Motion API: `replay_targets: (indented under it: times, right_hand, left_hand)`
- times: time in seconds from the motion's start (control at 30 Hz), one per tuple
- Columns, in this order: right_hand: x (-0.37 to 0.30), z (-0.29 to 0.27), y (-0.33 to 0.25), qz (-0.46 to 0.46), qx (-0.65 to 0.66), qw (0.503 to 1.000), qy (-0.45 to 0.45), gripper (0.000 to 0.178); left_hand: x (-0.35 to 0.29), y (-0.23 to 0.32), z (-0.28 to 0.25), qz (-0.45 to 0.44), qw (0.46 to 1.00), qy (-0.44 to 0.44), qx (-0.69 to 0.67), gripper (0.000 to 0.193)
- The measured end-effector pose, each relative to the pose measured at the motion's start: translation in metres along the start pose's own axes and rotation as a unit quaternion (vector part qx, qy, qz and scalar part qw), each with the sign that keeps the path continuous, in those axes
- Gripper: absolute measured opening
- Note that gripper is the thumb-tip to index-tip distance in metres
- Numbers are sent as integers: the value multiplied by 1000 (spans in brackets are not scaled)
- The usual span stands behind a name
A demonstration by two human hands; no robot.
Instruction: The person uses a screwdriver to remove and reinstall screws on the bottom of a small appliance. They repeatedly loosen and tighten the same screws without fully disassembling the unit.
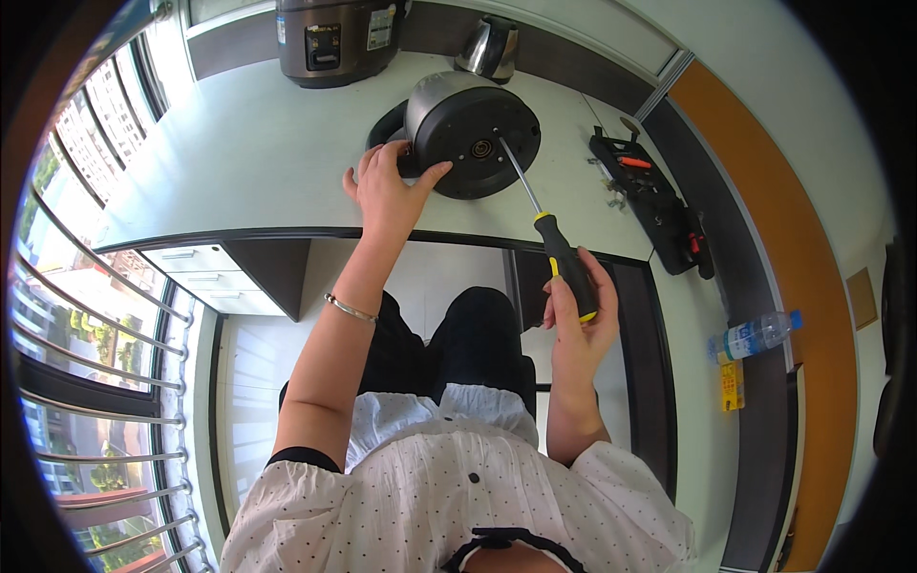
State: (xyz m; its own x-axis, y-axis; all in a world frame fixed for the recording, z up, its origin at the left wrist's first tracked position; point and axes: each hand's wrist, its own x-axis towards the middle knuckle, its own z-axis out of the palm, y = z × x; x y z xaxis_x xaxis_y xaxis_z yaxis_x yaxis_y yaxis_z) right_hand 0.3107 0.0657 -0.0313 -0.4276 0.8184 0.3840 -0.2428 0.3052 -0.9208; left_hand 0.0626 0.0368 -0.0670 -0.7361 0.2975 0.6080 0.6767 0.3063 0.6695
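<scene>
An electric kettle (449,100) lies on its side on the white desk, its round black base facing me. My left hand (394,181) grips the kettle at the left of its base, thumb on the base's rim and fingers by the black handle (387,124). In my right hand (585,304) is a screwdriver (562,250) with a black and yellow handle. Its metal shaft points up and left, and the tip meets the base near a screw hole above the round centre socket. Whether the tip sits in a screw cannot be made out.
A rice cooker (339,43) and a steel jug (489,48) stand at the back. On the right lies an unfolded black tool case (659,201) with red-handled tools. Further right are a plastic water bottle (755,338) and a yellow packet (732,385). White drawers (205,279) sit below left.
</scene>
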Motion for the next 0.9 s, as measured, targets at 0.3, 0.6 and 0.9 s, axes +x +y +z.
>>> replay_targets:
  times: [0.3, 0.6, 0.9]
  right_hand:
    - [3, -4, 1, -253, -281, 926, -9, 36]
    - [-3, -4, 10, -221, -300, 927, -40, 55]
    - [5, -4, -10, 109, 128, 985, 34, 51]
  left_hand:
    - [5, -3, -4, 17, 999, -37, -23, 59]
    - [7, -3, -4, 46, 998, -41, -3, 59]
    - [5, -1, -8, 47, 998, -40, -11, 59]
